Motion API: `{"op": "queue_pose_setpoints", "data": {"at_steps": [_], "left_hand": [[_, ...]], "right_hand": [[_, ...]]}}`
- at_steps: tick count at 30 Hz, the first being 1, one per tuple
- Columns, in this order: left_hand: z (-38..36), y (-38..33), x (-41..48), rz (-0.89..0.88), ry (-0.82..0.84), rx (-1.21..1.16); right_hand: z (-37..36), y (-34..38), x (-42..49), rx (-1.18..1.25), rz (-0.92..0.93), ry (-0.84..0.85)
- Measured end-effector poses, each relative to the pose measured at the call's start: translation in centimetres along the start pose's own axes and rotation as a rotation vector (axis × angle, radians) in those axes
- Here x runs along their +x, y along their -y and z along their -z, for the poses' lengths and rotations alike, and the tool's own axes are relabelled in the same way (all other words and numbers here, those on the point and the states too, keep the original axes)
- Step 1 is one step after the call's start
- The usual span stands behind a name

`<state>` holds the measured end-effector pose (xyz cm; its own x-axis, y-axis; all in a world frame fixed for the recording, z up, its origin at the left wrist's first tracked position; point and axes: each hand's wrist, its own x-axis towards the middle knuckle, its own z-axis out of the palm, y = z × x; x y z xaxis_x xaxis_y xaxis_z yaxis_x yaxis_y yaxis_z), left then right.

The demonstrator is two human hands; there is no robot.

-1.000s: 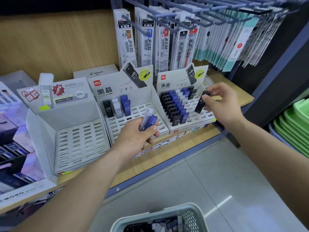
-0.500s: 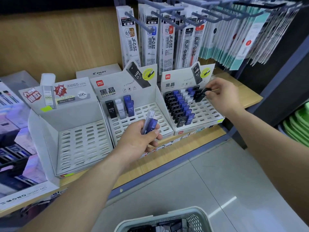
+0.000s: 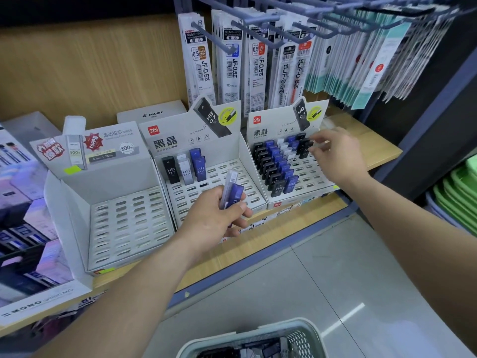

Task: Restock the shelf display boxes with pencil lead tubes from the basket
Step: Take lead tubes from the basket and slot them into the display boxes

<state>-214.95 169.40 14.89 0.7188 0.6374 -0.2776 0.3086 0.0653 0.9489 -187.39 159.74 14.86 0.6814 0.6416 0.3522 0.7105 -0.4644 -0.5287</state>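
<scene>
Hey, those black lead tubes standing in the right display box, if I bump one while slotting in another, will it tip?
Probably only a little: the black lead tubes stand in slots of the right display box, packed in a row. They look like stiff, light plastic, so a nudge likely just rocks one. Glossy sides may slip.

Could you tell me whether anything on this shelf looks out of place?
Nothing looks spilled or damaged. The left grey cardboard display box shows only empty slots, and the middle white display box holds a few tubes at its back.
</scene>
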Motion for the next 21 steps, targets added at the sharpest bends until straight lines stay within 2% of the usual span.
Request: {"op": "queue_pose_setpoints", "data": {"at_steps": [3,7,9,12,21], "left_hand": [[-0.1,-0.3,-0.3,-0.001,0.038,-0.004],[-0.4,-0.9,-0.7,0.009,0.101,-0.021],[-0.6,-1.3,-1.0,0.004,0.124,-0.025],[-0.8,-1.7,-1.6,-0.005,0.156,-0.062],[-0.1,-1.4,-1.3,-0.013,0.140,-0.096]], "right_hand": [[1.4,2.8,-2.3,0.123,-0.034,0.045],[1.9,7.6,-6.8,0.524,-0.059,0.318],[1.2,9.0,-8.4,0.581,-0.030,0.388],[0.5,9.8,-9.1,0.533,0.014,0.429],[1.3,7.9,-8.7,0.703,-0.141,0.392]]}}
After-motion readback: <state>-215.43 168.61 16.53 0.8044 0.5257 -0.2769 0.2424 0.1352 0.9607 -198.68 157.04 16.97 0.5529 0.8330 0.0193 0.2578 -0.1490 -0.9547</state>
